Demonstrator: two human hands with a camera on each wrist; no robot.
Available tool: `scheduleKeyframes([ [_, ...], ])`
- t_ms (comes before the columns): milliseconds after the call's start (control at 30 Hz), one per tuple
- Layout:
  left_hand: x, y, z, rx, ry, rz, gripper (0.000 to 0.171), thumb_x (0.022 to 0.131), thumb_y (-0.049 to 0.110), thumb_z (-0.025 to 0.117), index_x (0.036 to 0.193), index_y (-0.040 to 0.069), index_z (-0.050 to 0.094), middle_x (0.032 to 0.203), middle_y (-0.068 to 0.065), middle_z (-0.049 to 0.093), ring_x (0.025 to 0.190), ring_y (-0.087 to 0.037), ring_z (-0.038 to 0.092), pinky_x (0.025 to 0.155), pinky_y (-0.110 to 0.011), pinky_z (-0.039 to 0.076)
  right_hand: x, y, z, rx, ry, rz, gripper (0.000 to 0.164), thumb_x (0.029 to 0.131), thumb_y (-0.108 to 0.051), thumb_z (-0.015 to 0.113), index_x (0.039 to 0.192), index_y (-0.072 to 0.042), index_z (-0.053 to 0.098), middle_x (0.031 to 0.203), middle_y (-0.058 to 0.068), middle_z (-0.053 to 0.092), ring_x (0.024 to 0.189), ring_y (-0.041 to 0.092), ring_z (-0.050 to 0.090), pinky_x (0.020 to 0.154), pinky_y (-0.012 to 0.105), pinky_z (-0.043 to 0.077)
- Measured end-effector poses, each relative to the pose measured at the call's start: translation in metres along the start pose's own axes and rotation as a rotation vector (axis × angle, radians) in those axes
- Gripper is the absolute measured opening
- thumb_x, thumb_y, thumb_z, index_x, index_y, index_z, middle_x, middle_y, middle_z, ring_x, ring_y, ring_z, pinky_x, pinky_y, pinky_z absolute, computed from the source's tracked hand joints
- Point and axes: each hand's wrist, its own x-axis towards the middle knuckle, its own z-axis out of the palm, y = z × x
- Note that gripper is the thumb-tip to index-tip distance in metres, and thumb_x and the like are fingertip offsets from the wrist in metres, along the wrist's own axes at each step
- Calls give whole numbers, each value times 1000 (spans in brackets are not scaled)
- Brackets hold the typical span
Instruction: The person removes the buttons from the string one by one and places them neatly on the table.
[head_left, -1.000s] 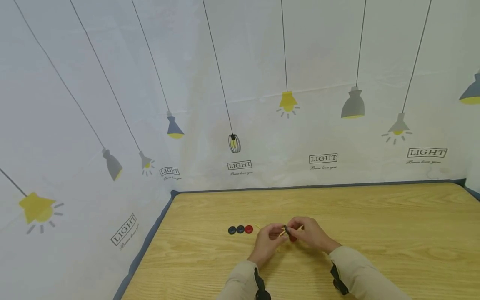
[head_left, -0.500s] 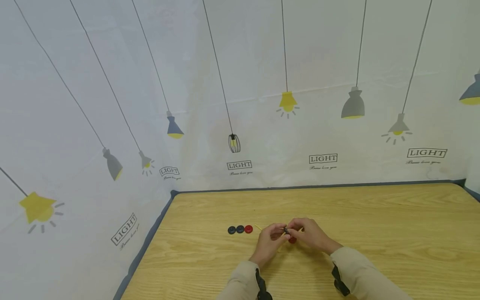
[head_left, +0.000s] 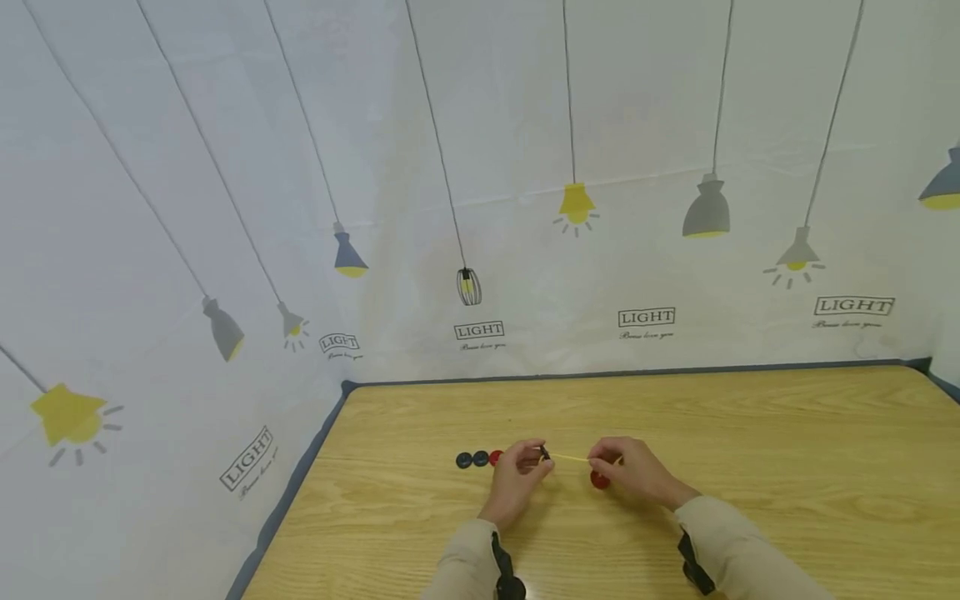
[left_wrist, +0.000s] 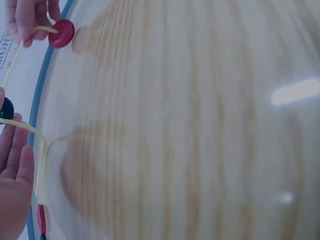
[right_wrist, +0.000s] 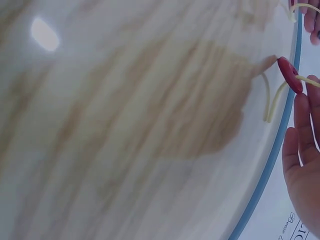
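My left hand pinches a black button between thumb and fingers. A thin yellow string stretches from that button to my right hand, whose fingertips pinch it. Just below the right fingertips hangs a red button; the left wrist view shows the string running into the middle of this red button. A tail of string droops past the black button there. In the right wrist view, another loose end hangs below the red button.
Left of my left hand, two black buttons and a red button lie in a row on the wooden table. The left hand partly covers the red one. A lamp-printed white cloth rises behind the table.
My hands were close together at the black button. They have since drawn apart, the left one leftward with the black button and the right one slightly rightward, and the string between them is pulled straight.
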Motion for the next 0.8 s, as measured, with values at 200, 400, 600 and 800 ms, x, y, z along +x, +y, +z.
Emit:
scheduleKeyframes([
  [200,-3,7,-14,2,25,-8,33,83,10,62,113,-2,55,101,-13,59,92,-26,55,77,-31,45,-2,3,-5,9,-18,2,7,85,-10,58,83,-5,62,74,-2,60,67,6,53,62,25,45],
  [400,-10,27,-30,7,24,-7,29,84,7,60,111,-2,55,103,-19,57,95,-33,53,81,-39,43,-5,5,-9,15,-21,-1,8,85,-10,58,84,-3,62,74,-1,60,67,6,52,60,24,44],
  [600,-13,23,-48,24,28,3,30,85,7,59,112,-3,54,105,-21,56,96,-34,52,82,-42,43,-6,5,-11,11,-21,-33,9,85,-10,59,84,-2,62,74,0,61,66,7,53,58,24,45],
  [800,-16,15,-64,17,29,14,29,84,4,59,111,-5,54,104,-25,56,97,-37,52,83,-42,43,-5,3,-11,14,-26,-37,9,85,-10,58,84,-2,62,74,0,61,66,6,53,58,23,45],
])
